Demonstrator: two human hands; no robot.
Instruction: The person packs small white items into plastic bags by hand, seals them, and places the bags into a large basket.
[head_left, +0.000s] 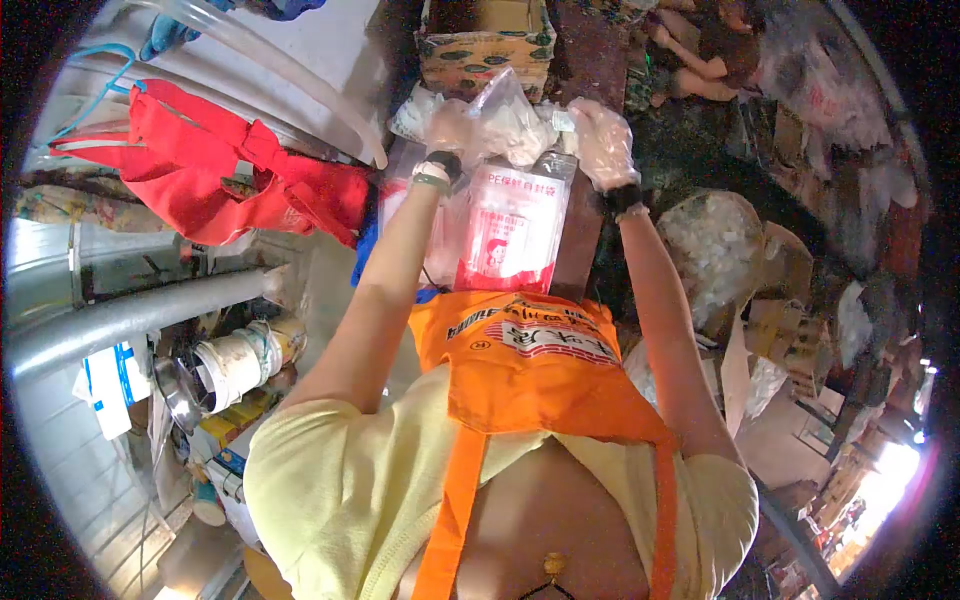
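Observation:
A clear plastic bag (508,125) with whitish contents lies between my two gloved hands at the far end of the work surface. My left hand (450,130), a dark band on its wrist, is closed at the bag's left side. Opposite it, my right hand (605,145) is curled in a loose clear glove, its fingertips by a small pale piece (563,122) that I cannot identify. Just below the hands lies a red-and-white printed zip bag (512,225), with another clear bag (405,195) partly under my left forearm.
An open cardboard box (487,45) stands beyond my hands. Red cloth (240,170) hangs at the left near a pale hose (290,70). To the right sits a large bag of whitish pieces (710,245). Another person's arm (695,60) shows at the upper right.

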